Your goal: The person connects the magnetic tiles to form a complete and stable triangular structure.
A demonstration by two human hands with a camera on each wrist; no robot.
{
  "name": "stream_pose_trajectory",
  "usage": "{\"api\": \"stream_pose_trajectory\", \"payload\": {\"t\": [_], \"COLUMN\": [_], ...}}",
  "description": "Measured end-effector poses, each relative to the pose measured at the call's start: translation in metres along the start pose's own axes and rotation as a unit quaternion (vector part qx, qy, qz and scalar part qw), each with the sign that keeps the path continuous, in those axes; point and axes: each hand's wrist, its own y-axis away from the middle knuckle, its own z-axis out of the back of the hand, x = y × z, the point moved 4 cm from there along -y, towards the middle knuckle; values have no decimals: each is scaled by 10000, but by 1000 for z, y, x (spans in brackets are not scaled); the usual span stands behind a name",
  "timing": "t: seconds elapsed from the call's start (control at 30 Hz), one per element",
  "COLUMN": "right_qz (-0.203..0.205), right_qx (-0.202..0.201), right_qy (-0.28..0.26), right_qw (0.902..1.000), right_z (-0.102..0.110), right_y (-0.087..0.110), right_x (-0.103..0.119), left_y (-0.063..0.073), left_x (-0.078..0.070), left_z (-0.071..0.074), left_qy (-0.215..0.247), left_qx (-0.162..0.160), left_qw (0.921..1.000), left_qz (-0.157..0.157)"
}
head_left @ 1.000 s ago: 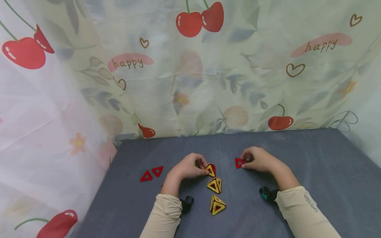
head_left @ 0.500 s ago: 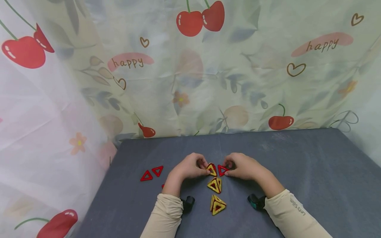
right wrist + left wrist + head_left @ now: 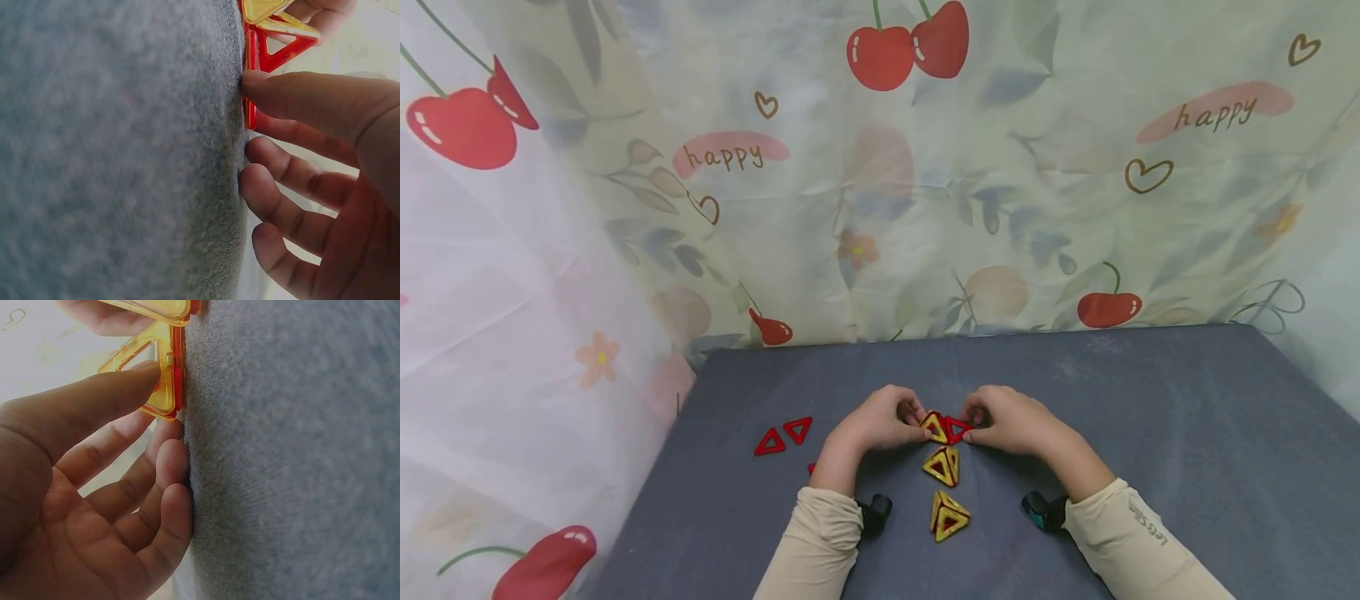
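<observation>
My left hand pinches the farthest of the small pyramids, made of yellow and red triangular magnetic tiles. Its thumb lies on a yellow face in the left wrist view. From the other side, my right hand holds a red triangular magnetic tile between thumb and fingers. That tile lies flat on the cloth, its edge against the pyramid's right side. Close in front stands a second yellow and red pyramid. Nearer to me is a third pyramid.
Two loose red triangular tiles lie on the grey cloth to the left. A bit of another red piece shows beside my left forearm, mostly covered by it. A patterned curtain rises behind the table.
My right hand has moved left with the red tile, from well apart until the tile meets the far pyramid. The left hand has stayed at that pyramid.
</observation>
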Motion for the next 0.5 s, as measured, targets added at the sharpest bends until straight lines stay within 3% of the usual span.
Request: {"api": "stream_pose_trajectory", "payload": {"t": [0.27,0.5], "right_qz": [121,389], "right_qx": [16,-215], "right_qy": [-112,-427], "right_qw": [9999,9981], "right_z": [2,7], "right_y": [1,4], "right_x": [1,5], "left_y": [0,0], "left_x": [0,-1], "left_z": [0,0], "left_qy": [-27,-54], "left_qx": [-26,3], "left_qw": [10000,10000], "left_qz": [11,-7]}}
